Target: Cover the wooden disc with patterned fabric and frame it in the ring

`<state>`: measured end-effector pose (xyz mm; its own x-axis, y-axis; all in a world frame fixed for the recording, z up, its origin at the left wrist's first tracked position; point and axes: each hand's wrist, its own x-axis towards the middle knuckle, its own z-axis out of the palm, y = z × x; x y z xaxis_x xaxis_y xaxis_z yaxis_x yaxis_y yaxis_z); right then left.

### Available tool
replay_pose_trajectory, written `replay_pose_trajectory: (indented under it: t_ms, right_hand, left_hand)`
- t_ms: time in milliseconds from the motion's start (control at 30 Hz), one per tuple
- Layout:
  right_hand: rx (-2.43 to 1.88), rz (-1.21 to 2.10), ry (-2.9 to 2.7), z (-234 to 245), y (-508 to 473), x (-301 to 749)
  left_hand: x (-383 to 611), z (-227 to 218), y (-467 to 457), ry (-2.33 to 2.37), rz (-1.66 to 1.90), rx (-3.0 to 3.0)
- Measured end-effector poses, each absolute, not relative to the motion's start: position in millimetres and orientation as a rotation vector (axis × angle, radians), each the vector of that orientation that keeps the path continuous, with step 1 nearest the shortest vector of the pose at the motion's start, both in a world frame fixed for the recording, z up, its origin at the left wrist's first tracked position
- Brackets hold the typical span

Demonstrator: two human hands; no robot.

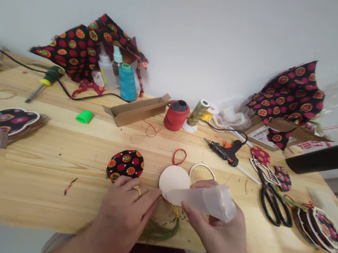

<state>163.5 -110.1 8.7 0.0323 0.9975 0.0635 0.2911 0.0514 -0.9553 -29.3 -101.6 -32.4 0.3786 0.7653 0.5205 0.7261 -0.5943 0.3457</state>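
Observation:
My right hand (221,227) is closed around a translucent squeeze bottle (206,200), its nozzle pointing left onto a round pale wooden disc (173,178) on the table. My left hand (125,207), with a gold ring, rests fingers-down beside the disc, fingertips touching its left edge. A fabric-covered round disc (125,164) in black with red and orange dots lies just above my left hand. A red cord loop (179,156) and a white ring (203,169) lie behind the wooden disc. A green tassel (159,230) sits between my hands at the table edge.
Black scissors (274,199) and a black glue gun (226,152) lie at right. Red (176,115), gold (198,113) and teal (127,82) thread spools, a cardboard box (137,110), bottles and patterned fabric (80,48) stand at the back. Stacks of fabric-covered shapes (6,119) sit far left and far right.

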Motion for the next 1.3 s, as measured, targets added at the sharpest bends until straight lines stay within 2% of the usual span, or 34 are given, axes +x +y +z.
replay_pose_trajectory:
  t_ms: [400,1067,1300]
  right_hand:
    - [-1.394,0.954,-1.509,9.0,-111.1,169.1]
    - [-1.495,0.673,-1.512,13.7,-113.4,196.0]
    - [-1.434,0.766,-1.478,15.5,-115.6,181.5]
  left_hand:
    - [-29.0,-32.9,-99.6,1.352,0.959,2.585]
    - [-29.2,-35.4,-99.9,1.379,0.935,2.591]
    - [-28.7,-34.2,-100.0,1.382,0.934,2.596]
